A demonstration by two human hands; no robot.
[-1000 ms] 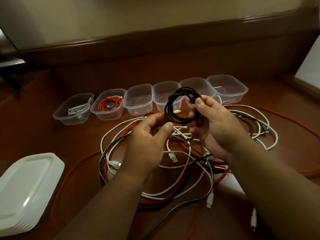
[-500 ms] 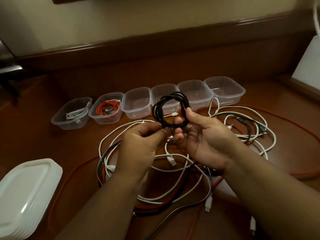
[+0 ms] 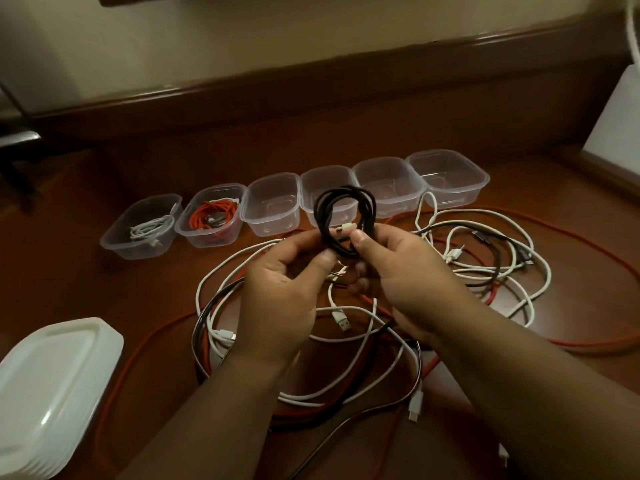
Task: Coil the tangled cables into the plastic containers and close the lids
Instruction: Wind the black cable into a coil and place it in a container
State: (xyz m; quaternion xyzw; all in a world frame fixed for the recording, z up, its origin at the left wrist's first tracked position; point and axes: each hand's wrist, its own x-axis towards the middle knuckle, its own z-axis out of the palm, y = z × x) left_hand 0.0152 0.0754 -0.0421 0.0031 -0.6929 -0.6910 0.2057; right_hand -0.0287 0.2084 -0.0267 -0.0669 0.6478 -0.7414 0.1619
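Fingers of both the left hand (image 3: pixel 277 292) and right hand (image 3: pixel 405 271) pinch the black cable coil (image 3: pixel 346 220) upright between them.

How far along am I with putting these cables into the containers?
Two of six containers are filled: a white cable in the far-left one and a red cable beside it. Your left hand and right hand hold a coiled black cable. Four containers are empty, the tangle remains, and the lids are stacked, none on.

Dim warm light; cream wall (image 3: pixel 242 39), dark wood baseboard (image 3: pixel 311 84), reddish-brown wood floor (image 3: pixel 86 289).
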